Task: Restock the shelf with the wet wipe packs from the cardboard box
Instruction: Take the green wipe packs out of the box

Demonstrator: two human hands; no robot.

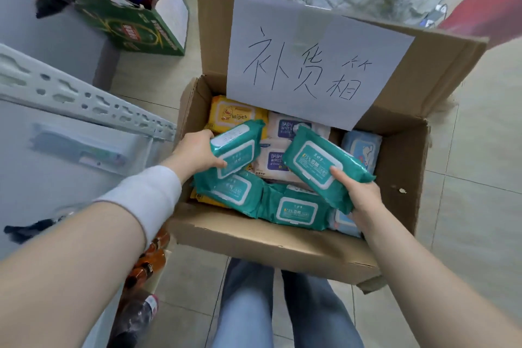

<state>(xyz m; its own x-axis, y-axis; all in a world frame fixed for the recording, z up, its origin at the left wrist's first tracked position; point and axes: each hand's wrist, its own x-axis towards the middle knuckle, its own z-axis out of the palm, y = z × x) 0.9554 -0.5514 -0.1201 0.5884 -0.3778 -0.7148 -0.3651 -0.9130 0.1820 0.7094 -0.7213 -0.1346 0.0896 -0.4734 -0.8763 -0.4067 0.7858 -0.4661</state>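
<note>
An open cardboard box [401,167] stands on the floor with a handwritten paper sign taped to its raised flap. Inside lie several wet wipe packs: teal ones [296,207], white baby wipes [272,159], a yellow pack [231,113] and a light blue pack [363,147]. My left hand [195,151] grips a teal pack [234,147] over the box's left side. My right hand [364,198] grips another teal pack [319,164] over the box's right side, tilted.
A grey metal shelf [84,102] runs along the left, with bottles [147,265] on a lower level. A green carton [141,28] of snack bags stands at the back left. Tiled floor surrounds the box; my legs [282,313] are just in front of it.
</note>
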